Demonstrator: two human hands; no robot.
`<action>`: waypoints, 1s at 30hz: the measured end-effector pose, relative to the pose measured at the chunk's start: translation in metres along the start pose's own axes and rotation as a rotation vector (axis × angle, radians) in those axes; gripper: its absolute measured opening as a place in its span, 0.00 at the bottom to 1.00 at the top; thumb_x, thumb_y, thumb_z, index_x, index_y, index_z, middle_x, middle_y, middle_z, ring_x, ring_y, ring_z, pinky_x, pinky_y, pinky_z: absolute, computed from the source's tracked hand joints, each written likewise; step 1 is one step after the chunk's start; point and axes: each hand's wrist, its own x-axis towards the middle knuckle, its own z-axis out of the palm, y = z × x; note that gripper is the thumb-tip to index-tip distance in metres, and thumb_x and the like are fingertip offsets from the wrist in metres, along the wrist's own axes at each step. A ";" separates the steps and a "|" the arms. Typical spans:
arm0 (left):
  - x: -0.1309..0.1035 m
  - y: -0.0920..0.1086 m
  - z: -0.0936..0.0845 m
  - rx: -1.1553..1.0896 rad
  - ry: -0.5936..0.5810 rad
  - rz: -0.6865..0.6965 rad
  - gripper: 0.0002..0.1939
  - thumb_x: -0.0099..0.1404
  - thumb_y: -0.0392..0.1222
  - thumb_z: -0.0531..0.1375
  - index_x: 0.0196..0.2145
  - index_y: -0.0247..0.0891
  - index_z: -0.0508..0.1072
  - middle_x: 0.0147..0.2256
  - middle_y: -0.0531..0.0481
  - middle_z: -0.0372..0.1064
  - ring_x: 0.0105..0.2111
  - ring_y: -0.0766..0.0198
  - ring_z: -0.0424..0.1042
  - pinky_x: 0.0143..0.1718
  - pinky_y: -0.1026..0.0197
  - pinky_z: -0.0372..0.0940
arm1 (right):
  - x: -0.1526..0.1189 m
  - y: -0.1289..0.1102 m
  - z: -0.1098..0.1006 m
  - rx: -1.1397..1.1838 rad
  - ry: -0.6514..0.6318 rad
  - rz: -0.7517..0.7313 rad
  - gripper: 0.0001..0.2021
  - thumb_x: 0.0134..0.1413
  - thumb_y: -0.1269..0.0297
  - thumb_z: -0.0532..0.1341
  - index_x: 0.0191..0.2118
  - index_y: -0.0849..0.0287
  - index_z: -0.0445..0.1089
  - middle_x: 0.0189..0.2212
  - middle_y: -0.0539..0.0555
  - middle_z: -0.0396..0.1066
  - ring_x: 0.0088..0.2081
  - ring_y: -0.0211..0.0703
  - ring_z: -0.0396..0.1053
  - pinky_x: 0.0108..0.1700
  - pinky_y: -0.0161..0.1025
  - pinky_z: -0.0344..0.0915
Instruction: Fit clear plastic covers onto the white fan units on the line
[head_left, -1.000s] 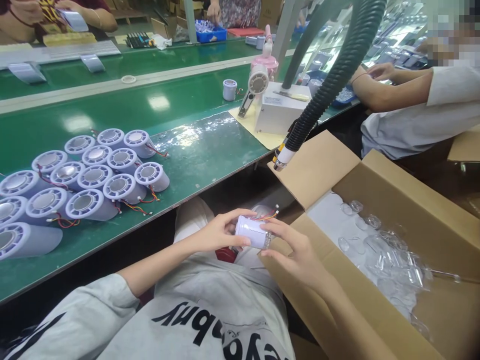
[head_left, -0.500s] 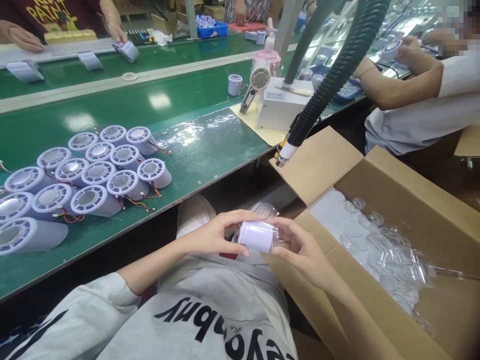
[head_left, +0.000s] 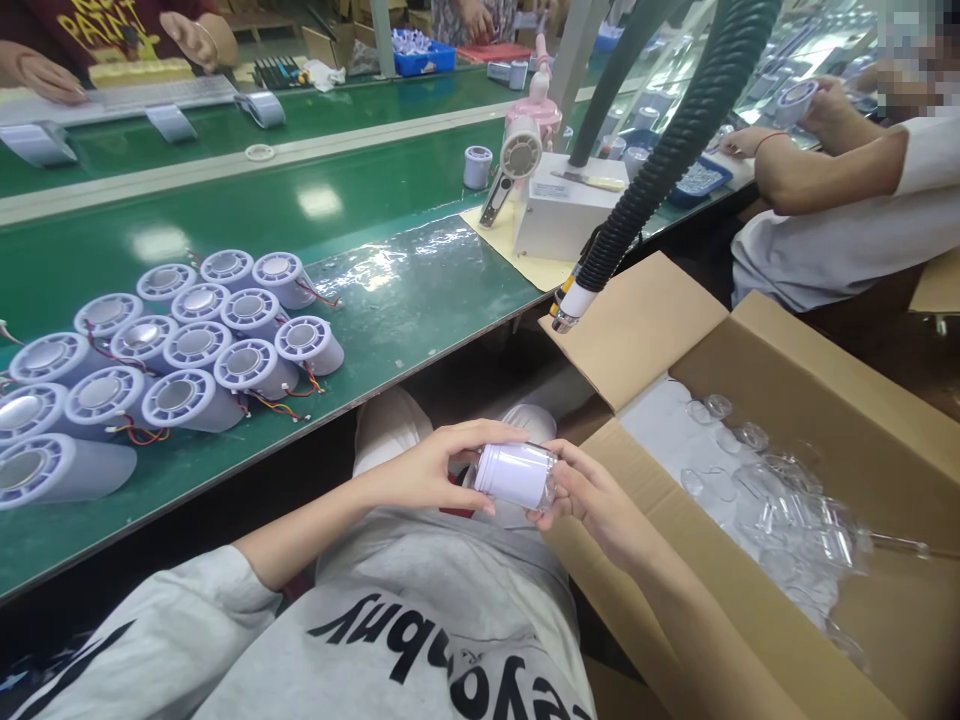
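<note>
Left hand (head_left: 442, 468), clamped on the ribbed end of a smooth, pale lilac cylinder (head_left: 516, 474); right hand (head_left: 592, 495), fingers closed on its clear, glossy end. The cylinder lies on its side between the hands, above the lap. Similar cups (head_left: 180, 398), round-topped with slotted rims and grey discs, stand or lean in a cluster on the glossy green bench (head_left: 405, 300), thin coloured wires trailing. Beside the lap, an open box (head_left: 637, 330) of matte brown cardboard holds transparent, curved pieces (head_left: 795, 510). Above it hangs a ridged black hose (head_left: 645, 195).

Head-worn view, forward and down over the lap and bench (head_left: 420, 300).
</note>
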 end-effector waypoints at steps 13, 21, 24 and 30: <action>-0.002 -0.003 0.001 0.025 0.013 0.102 0.34 0.53 0.36 0.70 0.57 0.46 0.67 0.59 0.41 0.61 0.60 0.50 0.61 0.54 0.53 0.64 | 0.005 0.005 0.008 0.184 -0.084 0.269 0.34 0.51 0.31 0.54 0.32 0.64 0.69 0.19 0.53 0.70 0.16 0.34 0.68 0.14 0.25 0.61; -0.009 0.008 0.006 -0.265 0.099 -0.185 0.32 0.56 0.40 0.68 0.57 0.45 0.63 0.51 0.45 0.66 0.46 0.58 0.71 0.46 0.57 0.69 | 0.000 0.011 0.006 -0.412 0.198 -0.328 0.16 0.63 0.52 0.56 0.48 0.58 0.65 0.42 0.61 0.74 0.37 0.48 0.75 0.35 0.42 0.74; -0.011 0.007 0.006 -0.399 0.069 -0.255 0.33 0.58 0.42 0.67 0.59 0.47 0.61 0.47 0.46 0.68 0.40 0.60 0.72 0.38 0.59 0.71 | -0.003 0.012 0.000 -0.761 0.128 -0.813 0.20 0.60 0.73 0.59 0.56 0.49 0.63 0.63 0.57 0.56 0.61 0.52 0.59 0.58 0.53 0.63; -0.011 0.012 0.001 -0.294 -0.018 -0.183 0.37 0.56 0.40 0.68 0.61 0.48 0.61 0.57 0.43 0.63 0.51 0.56 0.69 0.51 0.55 0.67 | -0.005 0.008 0.003 -0.339 -0.050 -0.505 0.25 0.58 0.62 0.65 0.60 0.43 0.62 0.57 0.53 0.66 0.54 0.49 0.68 0.52 0.45 0.70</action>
